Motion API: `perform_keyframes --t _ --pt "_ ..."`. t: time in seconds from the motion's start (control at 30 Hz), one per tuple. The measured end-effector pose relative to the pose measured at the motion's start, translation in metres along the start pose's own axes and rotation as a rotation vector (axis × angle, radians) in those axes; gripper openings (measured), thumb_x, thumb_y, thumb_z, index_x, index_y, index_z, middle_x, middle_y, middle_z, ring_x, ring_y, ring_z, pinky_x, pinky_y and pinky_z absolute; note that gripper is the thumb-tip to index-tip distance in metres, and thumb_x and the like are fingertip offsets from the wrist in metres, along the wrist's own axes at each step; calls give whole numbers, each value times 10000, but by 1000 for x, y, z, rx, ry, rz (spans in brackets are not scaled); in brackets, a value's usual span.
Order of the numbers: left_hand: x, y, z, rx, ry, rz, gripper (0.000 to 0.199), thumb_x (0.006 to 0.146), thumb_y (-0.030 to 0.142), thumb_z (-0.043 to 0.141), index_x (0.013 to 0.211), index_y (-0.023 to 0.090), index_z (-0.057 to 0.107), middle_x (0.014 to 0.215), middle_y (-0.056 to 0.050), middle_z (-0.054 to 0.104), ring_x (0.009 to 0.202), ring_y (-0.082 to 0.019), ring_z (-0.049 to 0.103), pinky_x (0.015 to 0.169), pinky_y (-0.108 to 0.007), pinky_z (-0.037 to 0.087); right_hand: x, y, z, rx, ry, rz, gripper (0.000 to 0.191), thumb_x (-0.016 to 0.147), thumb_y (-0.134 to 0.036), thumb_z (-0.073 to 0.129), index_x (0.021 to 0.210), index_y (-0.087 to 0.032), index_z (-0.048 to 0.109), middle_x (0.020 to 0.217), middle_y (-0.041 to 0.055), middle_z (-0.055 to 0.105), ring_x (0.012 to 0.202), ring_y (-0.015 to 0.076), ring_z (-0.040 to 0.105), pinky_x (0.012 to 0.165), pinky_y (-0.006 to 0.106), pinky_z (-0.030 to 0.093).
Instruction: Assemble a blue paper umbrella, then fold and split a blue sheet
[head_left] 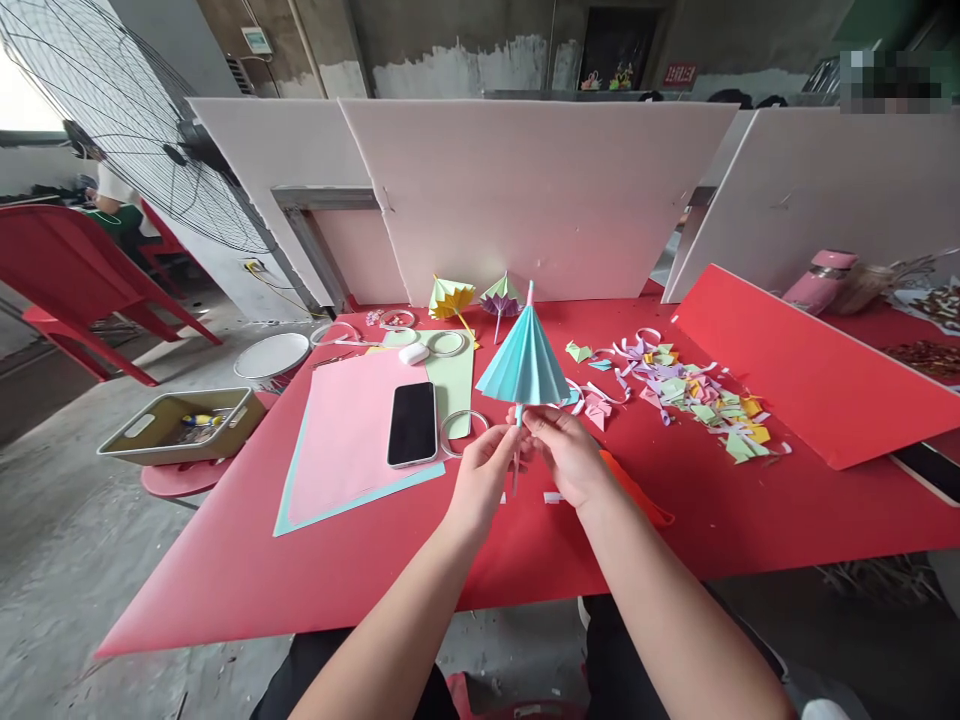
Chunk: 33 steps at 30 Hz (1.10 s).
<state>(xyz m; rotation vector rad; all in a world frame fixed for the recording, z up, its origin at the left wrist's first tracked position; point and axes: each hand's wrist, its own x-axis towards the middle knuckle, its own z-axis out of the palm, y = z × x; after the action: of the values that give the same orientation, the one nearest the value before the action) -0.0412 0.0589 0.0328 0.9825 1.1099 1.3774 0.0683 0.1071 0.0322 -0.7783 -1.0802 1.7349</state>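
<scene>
Left hand (pixel 484 458) and right hand (pixel 564 452) were pinched on the thin pink stick (pixel 515 480) of a pleated blue paper umbrella (pixel 525 365), apparently adjusting it; the next move seemed to need steady alignment.

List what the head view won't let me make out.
Hidden or unclear, head view:
- Underside of umbrella: hidden by its top.
- Middle of stick: behind left hand and right hand.
- Base of bottle: behind red board.
- What the bin holds: too small.
</scene>
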Motion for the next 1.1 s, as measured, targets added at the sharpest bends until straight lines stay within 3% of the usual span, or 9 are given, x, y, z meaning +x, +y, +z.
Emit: perform_keyframes --t 0.1,0.17,0.47,0.7,0.97,1.1 --pt "1 -1 -4 158 254 164 243 768 385 621 873 166 627 844 -43 629 789 -154 590 745 -274 479 1 0 0 -104 79 -78 207 671 -364 708 832 -235 710 817 9 682 828 159 587 807 310 432" --pt "1 -2 -7 181 327 218 238 746 375 645 874 174 645 844 -43 645 798 -163 607 759 -287 491 1 0 2 -154 89 -98 214 663 -367 711 841 -248 711 852 11 691 916 185 585 874 334 407" --pt "3 -8 -9 200 331 183 198 728 363 660 755 167 648 707 -21 629 714 -151 598 685 -262 484 2 8 3 -149 81 -91 213 638 -346 730 822 -241 711 827 21 697 900 213 603 877 366 413" --pt "1 -8 -9 314 328 245 201 765 339 614 640 182 600 668 -8 555 673 -143 535 638 -253 436 -1 1 10 -275 184 -87 255 612 -399 720 790 -217 710 800 44 701 892 244 613 827 366 442" --pt "4 -14 -12 152 369 231 108 722 279 630 668 186 633 660 -2 575 669 -147 532 628 -251 426 -8 6 20 -521 249 -221 226 753 -391 574 776 -202 696 775 58 684 790 228 624 691 318 472" --pt "1 -9 -10 146 361 190 106 729 282 629 681 189 622 655 2 570 689 -154 535 637 -249 420 -13 11 26 -755 302 -376 197 806 -325 525 816 -203 679 857 68 669 829 217 609 705 304 472"
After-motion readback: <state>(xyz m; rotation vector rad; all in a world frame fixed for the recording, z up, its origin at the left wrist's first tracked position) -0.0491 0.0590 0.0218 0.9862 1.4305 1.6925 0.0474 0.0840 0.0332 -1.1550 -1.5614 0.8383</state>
